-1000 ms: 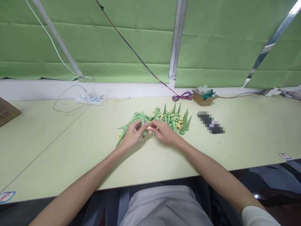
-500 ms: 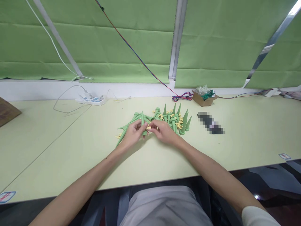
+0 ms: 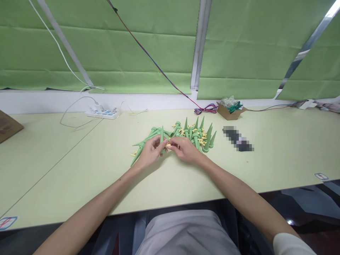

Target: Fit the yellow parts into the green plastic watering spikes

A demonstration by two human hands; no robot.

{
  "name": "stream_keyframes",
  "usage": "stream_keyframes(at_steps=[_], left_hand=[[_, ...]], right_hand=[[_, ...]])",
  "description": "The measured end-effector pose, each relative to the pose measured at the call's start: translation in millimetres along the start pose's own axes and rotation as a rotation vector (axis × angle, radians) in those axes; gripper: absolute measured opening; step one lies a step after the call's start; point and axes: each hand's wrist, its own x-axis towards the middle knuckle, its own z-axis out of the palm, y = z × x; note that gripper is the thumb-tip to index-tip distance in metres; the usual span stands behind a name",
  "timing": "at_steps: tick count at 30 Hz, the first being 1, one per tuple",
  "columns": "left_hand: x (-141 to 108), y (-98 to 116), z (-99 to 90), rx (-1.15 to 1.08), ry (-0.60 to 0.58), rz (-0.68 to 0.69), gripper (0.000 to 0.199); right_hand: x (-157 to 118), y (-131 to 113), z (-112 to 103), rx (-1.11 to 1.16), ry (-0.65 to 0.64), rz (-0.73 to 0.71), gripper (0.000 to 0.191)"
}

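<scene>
My left hand [image 3: 151,152] is closed around a green spike [image 3: 162,134], whose tip points up and away from me. Pinched in the fingers of my right hand [image 3: 183,148] is a small yellow piece [image 3: 168,145], held against the side of that spike. Just beyond both hands lies a pile of green spikes [image 3: 196,139] mixed with small yellow pieces [image 3: 203,136]. More green spikes [image 3: 136,156] lie left of my left hand, some partly hidden by it.
A small cardboard box [image 3: 228,114] with plastic and green items stands at the back, beside coiled wires [image 3: 206,109]. A power strip [image 3: 103,113] is at the back left, a brown board [image 3: 9,125] at the far left. A blurred dark object [image 3: 238,139] lies right of the pile.
The green spike in my left hand has shifted and turned slightly. My right fingers and the yellow piece have moved a little with it. The pile is unchanged.
</scene>
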Motion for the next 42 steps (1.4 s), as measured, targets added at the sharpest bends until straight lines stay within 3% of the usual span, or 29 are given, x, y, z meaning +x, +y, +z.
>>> stream_keyframes(at_steps=[5, 14, 18, 25, 42], left_hand=[[0.2, 1.5, -3.5, 0.020, -0.086, 0.004, 0.035], [0.7, 6.1, 0.1, -0.002, 0.011, -0.009, 0.048], [2.7, 4.1, -0.5, -0.041, -0.020, -0.015, 0.048], [3.4, -2.9, 3.6, -0.192, -0.116, -0.031, 0.050], [1.1, 0.9, 8.5, -0.224, -0.108, -0.120, 0.047]], right_hand=[[-0.2, -2.7, -0.5, 0.004, -0.013, 0.021, 0.021], [0.4, -8.3, 0.2, 0.017, 0.045, 0.056, 0.022], [-0.4, -14.9, 1.7, 0.041, 0.088, 0.035, 0.024], [-3.2, -19.9, 10.5, 0.048, 0.074, -0.032, 0.018], [-3.7, -21.7, 8.2, 0.065, 0.013, 0.014, 0.017]])
